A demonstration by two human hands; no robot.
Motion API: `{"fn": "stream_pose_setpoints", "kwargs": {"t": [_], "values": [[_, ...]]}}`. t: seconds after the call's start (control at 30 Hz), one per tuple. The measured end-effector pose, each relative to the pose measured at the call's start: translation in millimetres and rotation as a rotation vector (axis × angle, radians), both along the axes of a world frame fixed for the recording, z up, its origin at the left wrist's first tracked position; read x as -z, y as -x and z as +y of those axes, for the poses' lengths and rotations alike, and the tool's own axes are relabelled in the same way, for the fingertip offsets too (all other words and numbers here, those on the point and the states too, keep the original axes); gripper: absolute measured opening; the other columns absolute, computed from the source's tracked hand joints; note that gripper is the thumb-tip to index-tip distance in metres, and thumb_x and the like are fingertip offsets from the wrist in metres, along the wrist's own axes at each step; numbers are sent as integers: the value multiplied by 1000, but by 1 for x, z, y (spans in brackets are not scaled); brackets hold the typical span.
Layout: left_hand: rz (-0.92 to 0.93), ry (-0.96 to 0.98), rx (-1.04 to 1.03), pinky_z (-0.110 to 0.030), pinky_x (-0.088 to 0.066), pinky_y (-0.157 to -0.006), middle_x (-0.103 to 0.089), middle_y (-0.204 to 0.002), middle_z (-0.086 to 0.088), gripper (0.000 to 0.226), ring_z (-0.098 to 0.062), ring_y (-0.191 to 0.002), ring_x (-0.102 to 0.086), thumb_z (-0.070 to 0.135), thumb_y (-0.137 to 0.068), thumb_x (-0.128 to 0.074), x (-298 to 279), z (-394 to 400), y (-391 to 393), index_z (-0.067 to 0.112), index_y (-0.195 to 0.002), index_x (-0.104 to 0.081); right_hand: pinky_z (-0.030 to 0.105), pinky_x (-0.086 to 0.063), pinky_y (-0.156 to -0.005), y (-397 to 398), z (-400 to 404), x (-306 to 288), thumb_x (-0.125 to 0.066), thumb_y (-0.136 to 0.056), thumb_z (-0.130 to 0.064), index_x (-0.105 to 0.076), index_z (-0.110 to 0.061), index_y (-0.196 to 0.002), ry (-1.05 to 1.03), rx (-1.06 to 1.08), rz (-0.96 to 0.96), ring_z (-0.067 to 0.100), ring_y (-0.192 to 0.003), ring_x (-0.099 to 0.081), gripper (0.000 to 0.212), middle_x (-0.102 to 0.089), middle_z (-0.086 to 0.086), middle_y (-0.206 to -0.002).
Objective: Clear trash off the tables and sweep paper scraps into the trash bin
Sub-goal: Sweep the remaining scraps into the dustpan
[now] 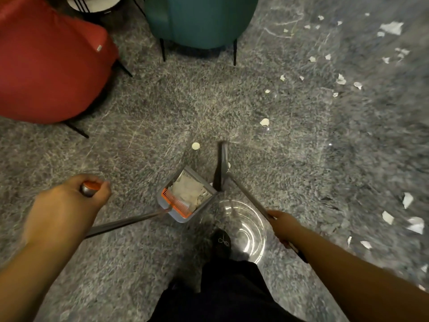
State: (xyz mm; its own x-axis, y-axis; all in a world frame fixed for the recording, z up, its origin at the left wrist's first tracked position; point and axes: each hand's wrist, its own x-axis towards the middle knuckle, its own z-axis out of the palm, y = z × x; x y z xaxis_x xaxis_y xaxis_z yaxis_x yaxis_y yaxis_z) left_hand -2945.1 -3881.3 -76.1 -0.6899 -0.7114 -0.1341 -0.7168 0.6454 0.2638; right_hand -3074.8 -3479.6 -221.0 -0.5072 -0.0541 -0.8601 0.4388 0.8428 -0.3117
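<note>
My left hand (76, 201) grips the orange-tipped top of the dustpan's long handle. The grey dustpan (185, 196) stands on the grey floor at centre, with an orange comb along its edge and white paper scraps inside. My right hand (282, 225) holds the broom's metal handle; the grey broom head (224, 168) rests on the floor just right of the dustpan. Several white paper scraps (264, 122) lie scattered on the floor to the right and upper right, and one round scrap (195, 145) lies just beyond the dustpan.
A red chair (46, 66) stands at the left and a teal chair (199, 22) at the top, both on thin black legs. A clear round bin (241, 228) sits by my foot (221, 242), below the broom. Grey floor stretches all around.
</note>
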Motion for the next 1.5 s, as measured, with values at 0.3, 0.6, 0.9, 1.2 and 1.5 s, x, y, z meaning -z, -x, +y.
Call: {"fn": "stream_pose_setpoints", "kwargs": {"t": [0.3,0.6,0.9,1.2,1.5], "values": [[124,-20,10,-47,-57,-61,-65,-65,1,29,-31,-60,-62,70,-73,-52,13,-29,14,46,-84,-60,23,-37,-38,-8,14,-23,-50,-98,-21,-41,-28,-137,121,100,-35,16,-42,-42,40,-48,8,-63],[142,-39,-31,-47,-57,-62,-63,-63,4,36,-27,-60,-61,80,-70,-52,-11,-74,-14,47,-81,-60,21,-35,-38,-17,-58,-38,-49,-99,-24,-46,-32,-131,200,48,-94,13,-39,-41,33,-46,8,-64],[54,111,-62,-43,-56,-60,-63,-65,5,46,-25,-61,-60,88,-69,-44,-3,-155,-68,47,-84,-60,23,-37,-38,-48,-128,-26,-47,-99,-25,-47,-29,-133,200,-35,-121,15,-39,-42,34,-49,8,-61],[-14,82,4,-42,-56,-59,-62,-64,3,17,-26,-58,-59,67,-76,-53,-8,-164,-63,52,-84,-56,20,-32,-37,-73,-138,-18,-47,-99,-22,-52,-24,-131,76,41,-99,15,-37,-40,33,-48,6,-57],[-30,-22,93,-41,-55,-54,-59,-56,3,16,-27,-52,-58,65,-80,-53,3,-179,-44,50,-84,-58,25,-40,-37,-72,-119,-38,-47,-99,-21,-45,-18,-138,-63,62,-17,21,-42,-48,39,-53,11,-63]]}}
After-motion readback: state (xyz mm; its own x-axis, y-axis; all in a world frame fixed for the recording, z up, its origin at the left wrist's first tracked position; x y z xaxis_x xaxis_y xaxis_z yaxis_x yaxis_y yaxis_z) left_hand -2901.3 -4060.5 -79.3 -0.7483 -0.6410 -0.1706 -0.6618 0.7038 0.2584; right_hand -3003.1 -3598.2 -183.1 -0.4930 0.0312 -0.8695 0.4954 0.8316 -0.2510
